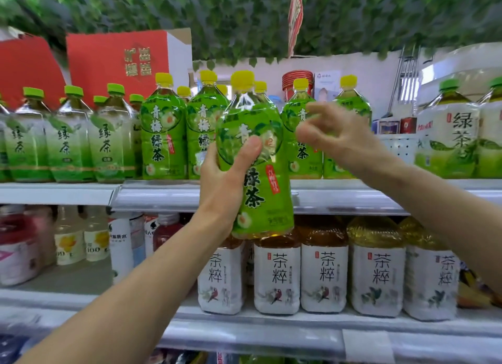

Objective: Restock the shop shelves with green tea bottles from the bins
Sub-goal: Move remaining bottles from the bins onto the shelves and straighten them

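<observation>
My left hand [226, 179] grips a large green tea bottle [256, 157] with a yellow cap and a bright green label, held upright in front of the upper shelf [190, 192]. Its base hangs below the shelf edge. My right hand [334, 133] hovers just right of the bottle's shoulder, fingers loosely curled and blurred, holding nothing. On the shelf behind stand several matching yellow-capped bottles [163, 130], with a gap behind the held one.
Pale green-capped tea bottles [68, 138] fill the shelf's left, and two more [448, 135] stand at the right. Red boxes [116, 62] sit behind. The lower shelf holds white-labelled amber tea bottles [323, 268] and mixed drinks [81, 238].
</observation>
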Tool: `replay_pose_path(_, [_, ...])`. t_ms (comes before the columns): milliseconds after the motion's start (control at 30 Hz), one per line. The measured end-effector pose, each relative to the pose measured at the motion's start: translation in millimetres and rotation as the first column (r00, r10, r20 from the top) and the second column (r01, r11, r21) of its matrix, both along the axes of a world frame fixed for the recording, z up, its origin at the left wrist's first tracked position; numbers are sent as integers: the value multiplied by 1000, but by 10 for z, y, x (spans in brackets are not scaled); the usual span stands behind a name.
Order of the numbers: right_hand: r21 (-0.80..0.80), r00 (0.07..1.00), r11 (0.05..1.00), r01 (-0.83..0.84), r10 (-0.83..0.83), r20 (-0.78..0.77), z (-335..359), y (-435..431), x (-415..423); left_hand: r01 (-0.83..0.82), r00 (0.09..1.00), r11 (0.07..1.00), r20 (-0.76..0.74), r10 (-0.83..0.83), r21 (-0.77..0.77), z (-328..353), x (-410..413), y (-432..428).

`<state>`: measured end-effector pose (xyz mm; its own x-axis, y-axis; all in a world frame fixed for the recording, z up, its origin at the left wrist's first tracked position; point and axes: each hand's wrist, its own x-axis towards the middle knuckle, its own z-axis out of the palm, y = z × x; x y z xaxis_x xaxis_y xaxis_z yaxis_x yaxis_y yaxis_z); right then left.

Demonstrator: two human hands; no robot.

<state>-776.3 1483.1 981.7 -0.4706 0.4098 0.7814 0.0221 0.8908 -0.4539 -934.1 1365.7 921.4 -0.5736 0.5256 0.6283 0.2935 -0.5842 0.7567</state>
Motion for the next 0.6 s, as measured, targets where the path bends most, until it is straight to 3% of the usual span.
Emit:
replay_pose_path(67, [-52,958,994,-101,111,263,-53,-263,-98,-55,993,996,-100,61,64,101,28,-53])
replay_pose_path(100, [-76,942,984,-159,175,287,-62,-318,-151,-66,985,994,-153,79,90,170,25,-71])
replay_pose_path(200, [-85,955,955,-283,289,70,-6,-376,-268,-18,941,992,-332,60,129,450,-42,-141])
replay_pose_path(300, [-11,970,976,-218,215,-111,91,-354,-383,-55,819,998,-571,57,22,794,-246,-176])
replay_pose_path(367, [-12,971,987,-159,154,-183,140,-282,-470,-135,762,991,-637,117,20,996,-425,-171])
replay_pose_path(433, [-35,977,995,-92,83,-198,167,-192,-556,-317,658,943,-693,293,98,1144,-623,-150])
replay_pose_path(500, [-78,983,996,-51,37,-178,143,-107,-632,-490,482,857,-769,419,160,1210,-813,-117])
replay_pose_path(600, [-155,989,987,-41,18,-148,39,-7,-742,-632,308,765,-866,394,123,1204,-1045,-60])
